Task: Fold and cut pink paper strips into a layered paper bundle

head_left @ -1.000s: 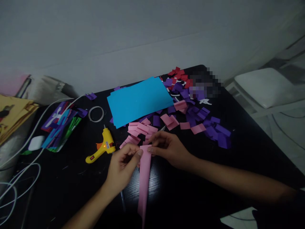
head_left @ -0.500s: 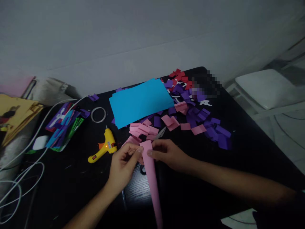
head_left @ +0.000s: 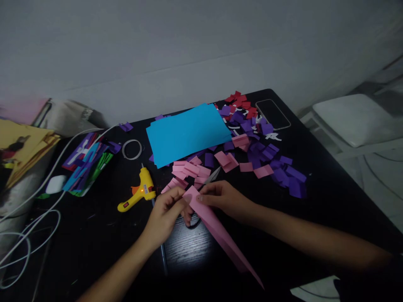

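Note:
A long pink paper strip [head_left: 217,230] is pinched near its upper end by both hands. My left hand [head_left: 168,209] grips its left edge between thumb and fingers. Opposite it, my right hand [head_left: 225,199] presses its thumb on the strip's right edge. The strip's free end slants down to the lower right. Behind the hands lie small folded pink paper pieces [head_left: 190,169]. Among them shows a scissor blade [head_left: 212,175], and a dark handle loop is partly visible under the hands. Left of my left hand rests a yellow glue gun [head_left: 138,191] with a small orange light.
Blue paper sheets [head_left: 189,134] lie at the back of the black table. Purple pieces [head_left: 296,180], red pieces [head_left: 241,100] and a phone [head_left: 272,114] are on the right. A tape ring [head_left: 131,149], bundled coloured strips [head_left: 86,163] and white cables [head_left: 30,247] sit left.
The pink strip's lower end has swung to the right, so it now slants instead of hanging nearly straight down. Both hands keep their pinch on it.

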Demonstrator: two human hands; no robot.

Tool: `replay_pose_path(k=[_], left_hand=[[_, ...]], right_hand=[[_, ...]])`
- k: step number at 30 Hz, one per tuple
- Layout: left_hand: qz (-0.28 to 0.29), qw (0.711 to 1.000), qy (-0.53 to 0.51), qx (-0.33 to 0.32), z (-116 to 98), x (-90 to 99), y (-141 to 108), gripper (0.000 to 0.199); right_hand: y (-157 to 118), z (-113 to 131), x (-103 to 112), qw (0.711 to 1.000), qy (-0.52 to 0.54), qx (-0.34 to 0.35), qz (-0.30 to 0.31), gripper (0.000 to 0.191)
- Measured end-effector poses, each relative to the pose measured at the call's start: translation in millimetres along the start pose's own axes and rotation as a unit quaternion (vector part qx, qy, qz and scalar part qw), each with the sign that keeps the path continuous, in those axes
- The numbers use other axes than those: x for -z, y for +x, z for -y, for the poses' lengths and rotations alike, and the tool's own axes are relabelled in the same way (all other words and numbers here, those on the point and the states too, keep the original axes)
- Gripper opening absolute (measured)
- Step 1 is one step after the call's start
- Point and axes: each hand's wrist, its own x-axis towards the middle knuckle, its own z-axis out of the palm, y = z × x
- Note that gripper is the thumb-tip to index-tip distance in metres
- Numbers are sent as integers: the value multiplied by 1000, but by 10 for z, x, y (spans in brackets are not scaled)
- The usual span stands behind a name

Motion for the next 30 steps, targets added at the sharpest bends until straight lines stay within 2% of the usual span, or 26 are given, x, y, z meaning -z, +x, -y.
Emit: replay_pose_path(k=[5,11,15,19,23,25,28,30], left_hand=[[9,999,33,15,13,-32,14,40],[-25,998,45,-21,-49,6,32,37],[-59,996,53,-39,-104,102,33,34],[-95,993,62,-45,-180,241,24,29],[-128,988,29,-78,-339,411,-2,25],[-142,985,15,-97,-434,505,-24,21],[-142,983,19,-116,-534,663,-62,20],[-110,987,33,-112,-562,776,-86,19]], right_hand=[[8,-26,-6,999,-26,13,36,26],[-14,-3,-19,999,-21,-11,36,21],[-27,24,-25,997,21,-51,54,20],[-5,67,35,997,2,-49,59,17],[55,133,157,995,-10,-52,84,24],[92,163,211,996,4,-40,73,29],[146,183,266,999,45,-6,9,31],[174,181,288,996,82,18,-39,31]])
